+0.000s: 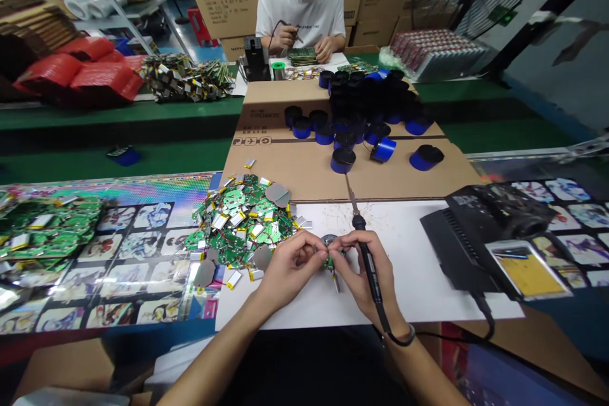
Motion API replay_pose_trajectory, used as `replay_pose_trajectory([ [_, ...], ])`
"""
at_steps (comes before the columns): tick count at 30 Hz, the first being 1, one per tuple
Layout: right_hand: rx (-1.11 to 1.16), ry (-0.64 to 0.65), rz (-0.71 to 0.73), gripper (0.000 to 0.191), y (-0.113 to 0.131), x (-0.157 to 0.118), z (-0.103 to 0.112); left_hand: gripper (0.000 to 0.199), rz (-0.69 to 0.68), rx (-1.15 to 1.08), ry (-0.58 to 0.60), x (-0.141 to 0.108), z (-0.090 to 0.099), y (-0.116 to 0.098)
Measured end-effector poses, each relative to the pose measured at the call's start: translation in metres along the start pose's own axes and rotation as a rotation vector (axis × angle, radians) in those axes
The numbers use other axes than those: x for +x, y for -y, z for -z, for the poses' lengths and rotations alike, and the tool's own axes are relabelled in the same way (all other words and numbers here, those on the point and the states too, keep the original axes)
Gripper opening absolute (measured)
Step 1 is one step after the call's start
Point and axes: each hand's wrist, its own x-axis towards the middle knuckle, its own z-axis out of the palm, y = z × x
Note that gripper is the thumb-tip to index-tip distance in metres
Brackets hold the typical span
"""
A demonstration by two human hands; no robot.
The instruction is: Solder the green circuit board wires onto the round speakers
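My left hand [291, 269] is closed, its thumb and forefinger pinching a small green circuit board [328, 261] above the white sheet. Across my right hand [380, 263] lies a black soldering iron [370, 269], its tip pointing forward, away from the board. The fingertips of that hand also meet at the board, where a round grey part shows; the fingers partly hide both. Just left of my hands is a heap of green circuit boards [242, 219] with small silver batteries and grey discs among them.
Blue-and-black round housings [343, 160] stand on the cardboard [295, 177] ahead. At right sit a black soldering station [461, 247] and a tray with a yellow sponge [528, 269]. More boards [52, 228] lie far left. Opposite, a person [302, 13] works with an iron.
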Motion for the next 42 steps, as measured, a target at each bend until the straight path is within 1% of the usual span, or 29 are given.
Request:
replay_pose_trajectory([
  [3, -0.016, 0.007, 0.009, 0.022, -0.001, -0.001, 0.001, 0.022, -0.055, 0.112, -0.011, 0.001, 0.003, -0.002],
  [5, -0.038, 0.016, 0.025, 0.021, -0.001, -0.001, 0.001, 0.019, -0.105, 0.168, 0.005, 0.002, 0.005, -0.005],
  [7, -0.057, 0.037, 0.031, 0.020, -0.002, -0.002, 0.002, 0.019, -0.139, 0.185, 0.025, 0.004, 0.006, -0.009],
  [9, -0.091, 0.050, 0.036, 0.018, -0.004, -0.005, 0.005, 0.019, -0.144, 0.182, 0.024, 0.005, 0.007, -0.011],
  [11, -0.157, 0.045, 0.086, 0.021, -0.009, -0.014, 0.010, 0.018, -0.160, 0.191, 0.013, 0.005, 0.009, -0.011],
  [12, -0.198, 0.042, 0.130, 0.025, -0.011, -0.020, 0.014, 0.017, -0.189, 0.212, 0.014, 0.005, 0.011, -0.010],
  [14, -0.267, 0.053, 0.226, 0.039, -0.017, -0.035, 0.021, 0.011, -0.291, 0.293, 0.055, 0.006, 0.014, -0.007],
  [16, -0.334, 0.084, 0.246, 0.048, -0.021, -0.051, 0.025, 0.007, -0.394, 0.396, 0.140, 0.007, 0.018, -0.004],
  [19, -0.408, 0.115, 0.237, 0.046, -0.025, -0.065, 0.025, 0.009, -0.457, 0.500, 0.244, 0.010, 0.023, 0.000],
  [22, -0.390, 0.108, 0.230, 0.041, -0.026, -0.065, 0.026, 0.011, -0.447, 0.513, 0.252, 0.013, 0.023, 0.002],
  [25, -0.344, 0.097, 0.229, 0.044, -0.025, -0.053, 0.035, 0.012, -0.414, 0.492, 0.243, 0.013, 0.021, 0.004],
  [27, -0.358, 0.077, 0.254, 0.046, -0.024, -0.039, 0.044, 0.012, -0.393, 0.491, 0.249, 0.013, 0.020, 0.004],
  [30, -0.417, 0.067, 0.303, 0.043, -0.024, -0.010, 0.052, 0.011, -0.383, 0.500, 0.259, 0.013, 0.020, 0.002],
  [32, -0.479, 0.096, 0.352, 0.040, -0.025, 0.008, 0.052, 0.010, -0.385, 0.498, 0.248, 0.013, 0.019, 0.001],
  [34, -0.547, 0.141, 0.372, 0.038, -0.025, 0.019, 0.050, 0.009, -0.379, 0.484, 0.215, 0.012, 0.015, 0.001],
  [36, -0.541, 0.127, 0.354, 0.038, -0.023, 0.017, 0.046, 0.007, -0.364, 0.459, 0.166, 0.009, 0.010, 0.004],
  [39, -0.408, 0.024, 0.287, 0.040, -0.018, -0.003, 0.038, 0.007, -0.323, 0.408, 0.072, 0.003, -0.001, 0.010],
  [42, -0.328, 0.044, 0.231, 0.042, -0.013, -0.026, 0.027, 0.006, -0.280, 0.347, -0.001, -0.002, -0.009, 0.012],
])
